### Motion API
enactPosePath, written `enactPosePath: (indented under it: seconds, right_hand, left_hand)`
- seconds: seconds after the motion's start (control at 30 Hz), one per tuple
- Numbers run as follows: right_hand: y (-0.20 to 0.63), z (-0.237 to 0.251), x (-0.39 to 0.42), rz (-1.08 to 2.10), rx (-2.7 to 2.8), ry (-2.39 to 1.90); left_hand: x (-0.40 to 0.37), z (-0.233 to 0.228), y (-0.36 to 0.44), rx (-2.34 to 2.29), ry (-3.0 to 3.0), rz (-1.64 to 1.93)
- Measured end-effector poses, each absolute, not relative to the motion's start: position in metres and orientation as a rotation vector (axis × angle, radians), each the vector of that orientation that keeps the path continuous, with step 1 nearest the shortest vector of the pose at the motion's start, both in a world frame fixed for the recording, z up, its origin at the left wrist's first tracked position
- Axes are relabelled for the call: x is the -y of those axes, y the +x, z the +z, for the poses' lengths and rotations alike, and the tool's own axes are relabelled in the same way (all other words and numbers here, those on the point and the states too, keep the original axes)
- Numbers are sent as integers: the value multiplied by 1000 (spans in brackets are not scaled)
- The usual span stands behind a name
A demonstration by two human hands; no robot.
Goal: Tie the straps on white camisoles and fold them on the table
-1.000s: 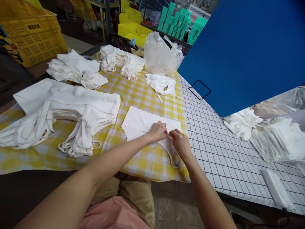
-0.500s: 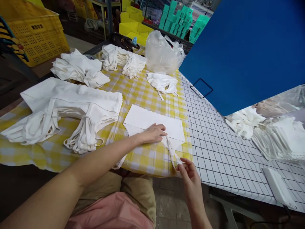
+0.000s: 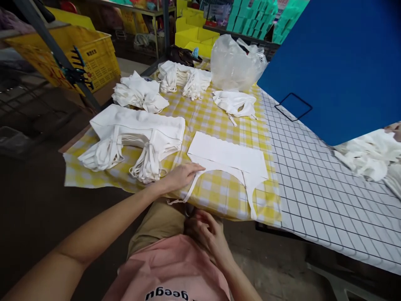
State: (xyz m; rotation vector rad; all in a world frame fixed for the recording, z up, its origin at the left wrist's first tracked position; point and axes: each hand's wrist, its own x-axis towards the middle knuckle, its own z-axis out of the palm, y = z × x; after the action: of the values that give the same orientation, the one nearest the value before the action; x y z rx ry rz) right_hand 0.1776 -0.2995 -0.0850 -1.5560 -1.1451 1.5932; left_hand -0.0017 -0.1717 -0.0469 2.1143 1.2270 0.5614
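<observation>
A white strappy top lies flat on the yellow checked cloth, its wide band away from me and its two straps toward me. My left hand rests on it where the left strap joins, fingers stretched out and pressing down. That strap runs from under the fingertips to the table's front edge. On the other side, the right strap lies straight and untouched. My right hand is below the edge, over my lap, its fingers bent but apart, with nothing visible in them.
Left of the top is a neat stack of white tops. More white piles lie behind, near a clear plastic bag. A blue board overhangs the grid-patterned surface at right. A yellow crate stands left.
My right hand has let go of the right strap and moved left and down past the table edge. My left hand has slid to the left strap's base. The view has shifted left.
</observation>
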Motion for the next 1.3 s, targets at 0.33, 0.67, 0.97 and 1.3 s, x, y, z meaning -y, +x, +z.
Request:
enactPosePath:
  seconds: [0.33, 0.67, 0.97, 1.3]
  right_hand:
    - [117, -74, 291, 1897, 868, -1276]
    - [162, -19, 318, 1631, 834, -1408]
    - [194, 18, 267, 1785, 696, -1167]
    - [200, 18, 199, 1454, 785, -1290]
  left_hand:
    - [203, -59, -17, -1127, 2254, 335]
    - [208, -68, -21, -1103, 2389, 304]
    - [206, -63, -24, -1066, 2378, 253]
    - [207, -67, -26, -1057, 2364, 294]
